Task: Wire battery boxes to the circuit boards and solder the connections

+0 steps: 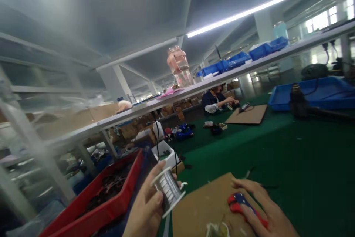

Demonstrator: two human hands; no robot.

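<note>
My left hand is wrapped round a spool of silvery solder wire, held tilted above the left edge of a brown board. A short white end sticks out by the spool's right side. Over the board's right part, my right hand has its fingers curved round a red and blue hand tool; its working end is hidden or blurred. Small pale scraps and thin wires lie at the board's near edge.
A red bin of dark parts stands left, beside a white box. On the green table are a blue tray and a black cable with a plug. A shelf crosses above. Another person sits across.
</note>
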